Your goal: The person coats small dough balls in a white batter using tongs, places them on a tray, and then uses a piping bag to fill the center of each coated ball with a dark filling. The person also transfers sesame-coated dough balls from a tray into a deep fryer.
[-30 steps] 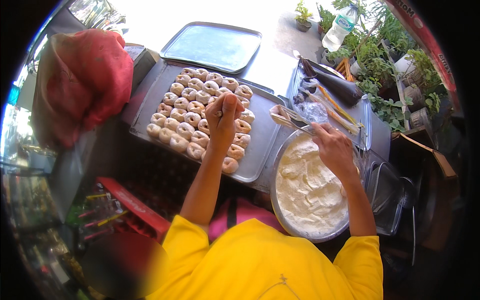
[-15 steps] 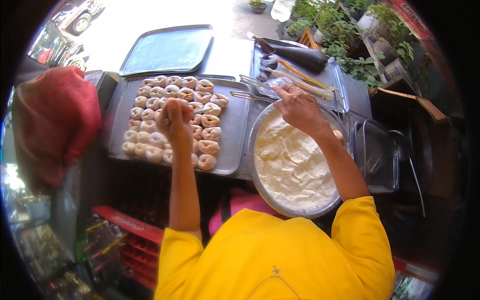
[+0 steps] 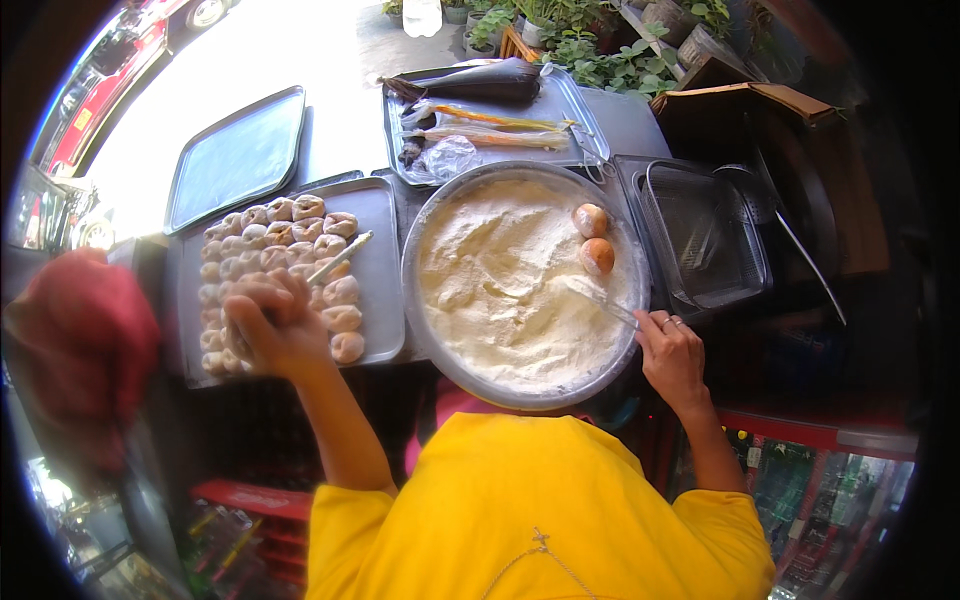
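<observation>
My right hand (image 3: 672,355) is closed on metal tongs (image 3: 622,315) at the right rim of a large round metal bowl (image 3: 412,290). The tongs' far end rests in the white flour (image 3: 500,290). Two brown round balls (image 3: 597,256) sit on the flour beyond the tongs. My left hand (image 3: 268,325), fingers curled, grips a thin utensil (image 3: 340,258) with a whitish, flour-coated end. It hovers over rows of flour-dusted dough pieces (image 3: 278,233) with dented tops, on a metal tray (image 3: 385,240), hiding some of them.
Another tray (image 3: 240,150) lies behind at left. A further tray (image 3: 592,112) carries dark and clear plastic bags (image 3: 490,85) and scissors (image 3: 597,165). A wire basket (image 3: 705,235) and long-handled strainer (image 3: 800,245) stand right. A red cloth-like object (image 3: 85,330) is at far left.
The view has shifted right. My right hand has come from the bowl's far side to its right rim, and the tongs now reach into the flour. My left hand is lower over the dough.
</observation>
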A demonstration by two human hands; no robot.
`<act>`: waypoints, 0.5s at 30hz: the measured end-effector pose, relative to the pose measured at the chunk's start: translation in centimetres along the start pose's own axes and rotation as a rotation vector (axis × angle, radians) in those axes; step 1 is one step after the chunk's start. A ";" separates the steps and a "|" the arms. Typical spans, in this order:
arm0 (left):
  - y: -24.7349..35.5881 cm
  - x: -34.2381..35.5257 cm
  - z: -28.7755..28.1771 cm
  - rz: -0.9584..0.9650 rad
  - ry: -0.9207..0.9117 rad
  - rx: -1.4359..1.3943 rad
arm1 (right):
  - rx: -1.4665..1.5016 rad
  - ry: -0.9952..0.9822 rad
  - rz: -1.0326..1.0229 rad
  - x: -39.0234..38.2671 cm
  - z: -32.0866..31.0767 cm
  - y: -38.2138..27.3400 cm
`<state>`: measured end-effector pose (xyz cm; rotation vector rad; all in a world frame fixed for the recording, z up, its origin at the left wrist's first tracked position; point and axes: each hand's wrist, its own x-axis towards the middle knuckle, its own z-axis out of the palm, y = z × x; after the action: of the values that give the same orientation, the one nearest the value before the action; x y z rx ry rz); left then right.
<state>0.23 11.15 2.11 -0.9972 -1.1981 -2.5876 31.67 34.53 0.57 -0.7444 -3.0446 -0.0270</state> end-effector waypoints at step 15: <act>1.1 -1.3 2.8 -0.029 -0.132 -0.094 | 0.261 -0.064 -0.124 3.6 2.8 -5.7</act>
<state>3.03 12.24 3.32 -1.1948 -1.1367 -2.6592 25.90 31.21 -2.30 -0.5482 -3.0624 0.3926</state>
